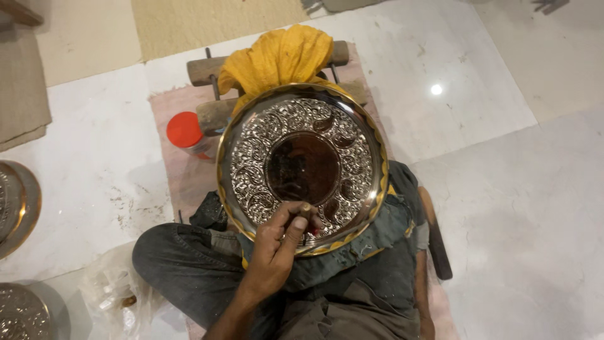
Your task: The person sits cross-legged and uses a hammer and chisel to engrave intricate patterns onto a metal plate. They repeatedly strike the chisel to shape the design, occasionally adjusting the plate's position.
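Observation:
A large round metal plate (302, 113) with an embossed silver floral band, a dark smooth centre and a brass rim rests tilted in my lap. My left hand (277, 242) is over its near rim, fingers closed around a small stick-like tool (305, 208) whose tip touches the embossed band. The far edge of the plate leans on a yellow cloth bundle (280, 56) over a wooden block (211, 114). My right hand is out of sight.
A red-capped container (184, 131) stands left of the plate on a pink mat (173, 176). A dark long handle (436, 242) lies by my right leg. More embossed plates (19, 201) and a plastic bag (110, 293) sit on the marble floor at left.

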Demonstrator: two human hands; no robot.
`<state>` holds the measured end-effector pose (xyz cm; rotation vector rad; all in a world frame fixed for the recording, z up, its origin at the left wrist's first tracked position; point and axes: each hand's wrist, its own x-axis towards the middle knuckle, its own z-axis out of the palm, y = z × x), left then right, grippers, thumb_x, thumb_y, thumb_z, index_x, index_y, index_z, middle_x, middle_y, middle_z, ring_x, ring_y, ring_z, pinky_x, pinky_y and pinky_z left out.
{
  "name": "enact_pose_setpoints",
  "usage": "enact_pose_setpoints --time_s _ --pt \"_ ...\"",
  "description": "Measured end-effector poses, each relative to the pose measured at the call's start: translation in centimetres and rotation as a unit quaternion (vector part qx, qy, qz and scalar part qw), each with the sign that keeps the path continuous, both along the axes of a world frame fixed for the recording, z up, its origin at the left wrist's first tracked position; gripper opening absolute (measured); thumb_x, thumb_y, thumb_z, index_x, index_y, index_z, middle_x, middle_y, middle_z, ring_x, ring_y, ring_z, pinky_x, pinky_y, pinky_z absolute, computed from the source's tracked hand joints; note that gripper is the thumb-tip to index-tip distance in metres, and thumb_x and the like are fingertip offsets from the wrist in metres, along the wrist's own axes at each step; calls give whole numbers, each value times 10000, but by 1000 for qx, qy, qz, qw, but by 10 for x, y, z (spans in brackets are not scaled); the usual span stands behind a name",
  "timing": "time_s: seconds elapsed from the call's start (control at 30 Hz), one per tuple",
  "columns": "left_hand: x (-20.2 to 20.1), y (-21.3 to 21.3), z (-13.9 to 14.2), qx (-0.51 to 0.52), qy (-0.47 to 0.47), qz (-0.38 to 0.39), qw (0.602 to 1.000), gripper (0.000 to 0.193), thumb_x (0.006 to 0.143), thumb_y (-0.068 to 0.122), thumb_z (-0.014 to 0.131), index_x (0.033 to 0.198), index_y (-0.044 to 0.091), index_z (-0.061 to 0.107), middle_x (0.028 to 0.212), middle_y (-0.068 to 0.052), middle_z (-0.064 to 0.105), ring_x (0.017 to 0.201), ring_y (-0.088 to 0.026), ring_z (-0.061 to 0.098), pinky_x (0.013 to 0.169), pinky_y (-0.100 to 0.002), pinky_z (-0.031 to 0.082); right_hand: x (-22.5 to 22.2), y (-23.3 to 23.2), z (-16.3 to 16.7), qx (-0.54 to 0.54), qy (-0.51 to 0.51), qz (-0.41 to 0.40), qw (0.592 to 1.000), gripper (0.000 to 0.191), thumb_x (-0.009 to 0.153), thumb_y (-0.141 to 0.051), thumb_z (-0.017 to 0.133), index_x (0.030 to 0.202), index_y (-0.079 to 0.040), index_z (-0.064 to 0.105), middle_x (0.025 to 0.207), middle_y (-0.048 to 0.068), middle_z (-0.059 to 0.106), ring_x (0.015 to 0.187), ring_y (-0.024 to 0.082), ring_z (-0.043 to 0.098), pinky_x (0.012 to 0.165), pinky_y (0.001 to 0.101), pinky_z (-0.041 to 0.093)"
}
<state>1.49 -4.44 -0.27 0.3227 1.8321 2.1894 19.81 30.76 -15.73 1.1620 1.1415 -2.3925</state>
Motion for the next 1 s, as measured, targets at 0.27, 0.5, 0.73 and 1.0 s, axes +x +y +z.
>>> enact_pose_setpoints --time_s 0.27,0.5,0.73,1.0 --pt "-5 -11 -11 39 -17 47 998 294 1103 191 491 1245 -41 602 1011 -81 676 920 -127 622 838 -285 539 14 9 2 80 -64 -101 990 433 975 -123 556 1393 -8 548 1271 191 629 1090 228 640 867 351 534" --pt "-13 -19 -14 23 20 74 997 302 1121 191 494 1285 -38 604 1021 -93 691 947 -131 646 857 -285 553 35 65 11 334 -186 -271 883 425 914 -49 637 1336 -11 604 1172 198 668 987 235 682 786 358 560" --pt "-17 -11 -14 33 17 92 995 296 1118 223 485 1276 -22 540 1124 -170 736 988 -148 713 902 -309 605 28 106 34 531 -303 -329 719 433 852 25 718 1279 -14 659 1072 206 707 885 242 723 705 364 587" --pt "-24 -16 -12 66 -26 94 993 297 1108 254 470 1259 1 513 1111 -211 750 912 -179 753 793 -331 647 7 112 34 529 -273 -358 719 314 928 -65 812 1179 80 691 958 179 775 759 208 788 665 288 633"
